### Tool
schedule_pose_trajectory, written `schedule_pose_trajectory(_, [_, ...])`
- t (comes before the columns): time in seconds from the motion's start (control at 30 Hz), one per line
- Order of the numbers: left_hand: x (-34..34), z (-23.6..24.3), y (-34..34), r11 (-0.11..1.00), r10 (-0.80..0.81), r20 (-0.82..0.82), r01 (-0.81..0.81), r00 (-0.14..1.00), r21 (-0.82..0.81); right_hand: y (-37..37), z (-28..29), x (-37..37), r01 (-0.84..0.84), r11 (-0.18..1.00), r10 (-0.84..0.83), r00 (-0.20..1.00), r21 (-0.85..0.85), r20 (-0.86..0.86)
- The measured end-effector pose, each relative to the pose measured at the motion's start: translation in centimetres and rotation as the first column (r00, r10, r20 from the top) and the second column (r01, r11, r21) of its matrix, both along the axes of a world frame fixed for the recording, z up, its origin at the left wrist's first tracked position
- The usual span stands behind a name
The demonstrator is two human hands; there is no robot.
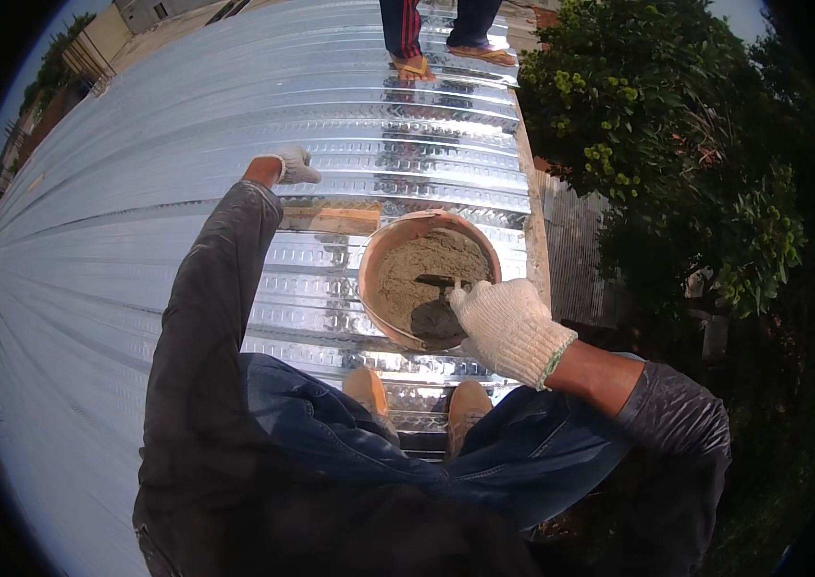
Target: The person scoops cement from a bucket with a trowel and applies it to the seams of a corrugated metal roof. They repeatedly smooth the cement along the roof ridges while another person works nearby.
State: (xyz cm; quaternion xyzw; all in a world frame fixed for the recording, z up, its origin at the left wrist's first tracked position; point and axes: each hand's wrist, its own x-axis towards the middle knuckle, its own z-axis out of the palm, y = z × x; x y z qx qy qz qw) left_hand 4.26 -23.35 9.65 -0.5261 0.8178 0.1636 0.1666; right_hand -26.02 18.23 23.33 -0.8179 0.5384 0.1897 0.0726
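Note:
My right hand [506, 325], in a knitted off-white glove, grips the handle of a trowel [439, 281] whose blade is in the grey wet mortar [422, 252]. The mortar sits in a round, reddish-rimmed bucket [369, 253] on the corrugated metal roofing, in front of my feet. My left hand [294, 165], also gloved, is held out above the roofing, up and left of the bucket, fingers curled with nothing visible in them. A wooden board [326, 216] lies just left of the bucket.
Another person's sandalled feet [412, 67] stand at the top of the shiny metal roof [119, 269]. The roof's edge [534, 240] runs along my right, with leafy trees [696, 154] and older corrugated sheeting [576, 250] beyond it. My boots [467, 413] are below the bucket.

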Motion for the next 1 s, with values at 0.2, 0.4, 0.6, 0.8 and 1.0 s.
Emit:
schedule_pose_trajectory(0.2, [-1.9,-1.9,3.5,0.965,-0.259,0.127,0.263,0.957,-0.014,-1.1,0.2,1.8,0.035,0.998,-0.034,0.999,0.046,-0.008])
schedule_pose_trajectory(0.4, [-8.8,-7.5,10.4,0.714,-0.678,0.042,0.671,0.734,-0.199,-1.5,-1.0,0.9,0.071,0.997,-0.070,0.997,0.028,-0.039])
schedule_pose_trajectory(0.6, [-10.0,-12.9,11.7,0.443,-0.796,0.376,0.880,0.474,-0.170,-1.4,-1.8,0.1,0.091,0.996,-0.091,0.995,0.016,0.027])
schedule_pose_trajectory(0.8, [-8.0,-12.6,7.2,0.785,-0.578,0.444,0.615,0.685,0.073,-1.5,-2.4,-1.1,0.102,0.995,-0.102,0.994,0.022,0.033])
schedule_pose_trajectory(1.0, [-7.3,-8.7,4.0,0.944,-0.324,0.114,0.312,0.939,0.110,-1.2,-3.2,-1.7,0.123,0.989,-0.125,0.992,0.087,0.020])
